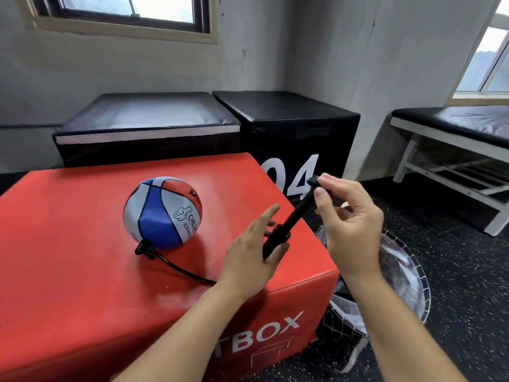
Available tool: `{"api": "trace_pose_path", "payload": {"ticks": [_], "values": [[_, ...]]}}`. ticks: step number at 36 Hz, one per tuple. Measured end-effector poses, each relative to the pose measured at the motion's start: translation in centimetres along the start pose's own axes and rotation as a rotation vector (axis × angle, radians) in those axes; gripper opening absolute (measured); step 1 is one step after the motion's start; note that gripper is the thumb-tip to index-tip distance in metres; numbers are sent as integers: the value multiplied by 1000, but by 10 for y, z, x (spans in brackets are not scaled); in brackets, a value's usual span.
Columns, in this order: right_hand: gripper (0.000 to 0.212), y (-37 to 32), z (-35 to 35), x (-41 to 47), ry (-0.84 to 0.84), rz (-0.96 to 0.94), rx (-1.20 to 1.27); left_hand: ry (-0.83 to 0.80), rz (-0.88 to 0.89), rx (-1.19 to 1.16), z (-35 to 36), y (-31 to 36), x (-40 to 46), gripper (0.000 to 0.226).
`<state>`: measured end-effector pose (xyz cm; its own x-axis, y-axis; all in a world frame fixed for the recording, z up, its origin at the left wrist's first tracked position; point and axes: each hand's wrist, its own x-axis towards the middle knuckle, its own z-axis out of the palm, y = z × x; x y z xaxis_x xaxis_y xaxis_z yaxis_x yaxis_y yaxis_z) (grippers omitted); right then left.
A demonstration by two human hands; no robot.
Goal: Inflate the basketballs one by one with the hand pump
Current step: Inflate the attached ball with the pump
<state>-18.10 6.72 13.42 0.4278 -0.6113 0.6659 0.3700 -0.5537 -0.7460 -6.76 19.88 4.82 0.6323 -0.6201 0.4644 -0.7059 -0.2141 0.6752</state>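
On the red box (68, 244) in the foreground, toward its left-middle, lies a small basketball (162, 212) with panels of red, white and blue; it looks soft and somewhat flattened where it rests. At its lower left edge a black fitting meets the ball, and from there a black hose (179, 270) runs across the box top to the right, disappearing behind the left wrist.

Just right of the ball, over the box's right edge, the left hand (253, 252) holds the lower end of the black hand pump (289, 220). Its thumb and the curled lower fingers grip the barrel, while the index finger sticks out straight, pointing up and to the right. The pump tilts upward to the right, clear of the box.

Further right, the right hand (349, 224) pinches the pump's top handle between thumb and fingertips, the remaining fingers loosely curled beneath.

Below the right forearm, on the dark speckled floor, sits a net basket (410, 288) with pale contents that are too blurred to make out.

Behind the red box stand two black boxes (289, 122), the right one marked "04". At the far right, under a window, is a bench (451, 128) with a black pad and white frame.
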Motion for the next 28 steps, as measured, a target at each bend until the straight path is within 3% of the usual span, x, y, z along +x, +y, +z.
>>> {"api": "trace_pose_path", "payload": {"ticks": [14,24,28], "values": [[19,36,21,-33,-184,51,-140,40,-15,12,-1,-5,1,72],[19,31,8,-26,-154,99,-109,6,17,62,4,-6,1,63],[18,22,1,-13,-61,91,-35,-9,30,72,3,-7,0,59]]}}
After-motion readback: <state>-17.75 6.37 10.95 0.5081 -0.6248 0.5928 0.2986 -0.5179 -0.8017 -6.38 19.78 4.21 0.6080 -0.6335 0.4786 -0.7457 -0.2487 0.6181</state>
